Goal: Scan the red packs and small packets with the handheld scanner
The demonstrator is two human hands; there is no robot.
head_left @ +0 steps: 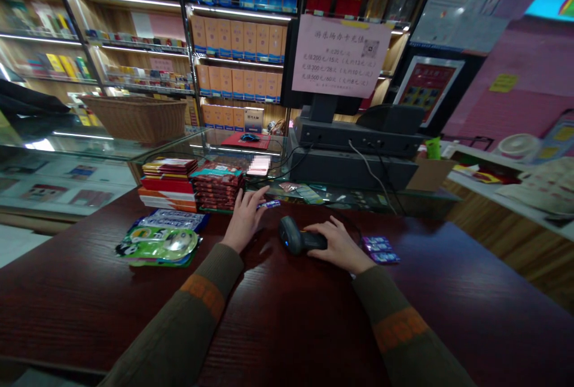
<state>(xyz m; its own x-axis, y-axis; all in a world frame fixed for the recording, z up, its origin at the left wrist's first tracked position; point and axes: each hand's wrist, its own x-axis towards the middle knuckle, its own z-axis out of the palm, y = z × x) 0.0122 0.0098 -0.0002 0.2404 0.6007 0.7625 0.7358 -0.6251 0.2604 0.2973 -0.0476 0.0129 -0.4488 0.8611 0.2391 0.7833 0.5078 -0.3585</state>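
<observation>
My right hand is closed around the handle of a black barcode scanner, whose blue light shows, at the middle of the brown table. To its right are small purple packets side by side. My left hand reaches over the table with its fingers apart, beside a stack of dark red packets. Close to its fingertips sits a small purple-blue packet; whether they touch is unclear. Left of this hand lie a green panda-printed pack and blue packs.
Red and white boxes are piled left of the dark red packets. Behind the brown table is a glass counter with a monitor stand and cables. A wicker basket stands at the back left, before stocked shelves.
</observation>
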